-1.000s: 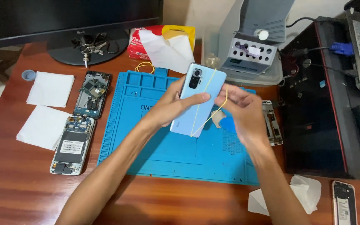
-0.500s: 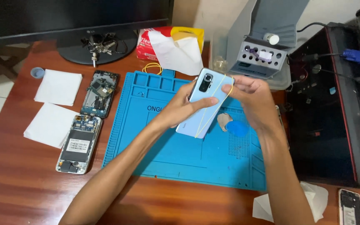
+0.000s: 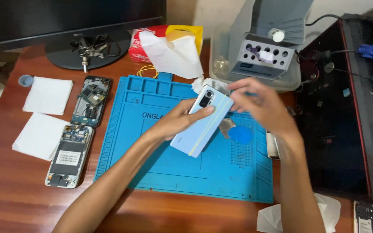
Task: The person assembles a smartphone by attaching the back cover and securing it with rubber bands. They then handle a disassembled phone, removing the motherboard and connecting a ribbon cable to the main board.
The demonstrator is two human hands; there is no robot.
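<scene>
The fingers (image 3: 203,111) of the left hand (image 3: 175,123) are closed around the phone (image 3: 203,121): the thumb lies across its back, just below the camera block, and the other fingers go under it. The right hand (image 3: 262,108) is at the top right corner of the phone; its fingers are bent and blurred, so I cannot tell if they pinch something or only touch the edge.

In the head view, the phone is held in the air above the blue mat (image 3: 173,168), tilted, with its back side up. It is pale blue and glossy, with a dark camera block near the top. A thin yellow band (image 3: 208,129) runs along its length, so it seems the back cover is already closed and bound. I judge that the work on this phone is late, and only the fixing of the band or the corner is left.

On the mat, just beside the phone, lie a blue round pick (image 3: 240,134) and a small grey piece (image 3: 226,127). To the left of the mat two opened phones (image 3: 69,156) lie on the table (image 3: 14,194), near white tissues (image 3: 47,95). Behind the mat stand a tissue pack (image 3: 169,41) and a grey tool holder (image 3: 266,56). Another yellow band (image 3: 146,70) lies near the pack.
</scene>
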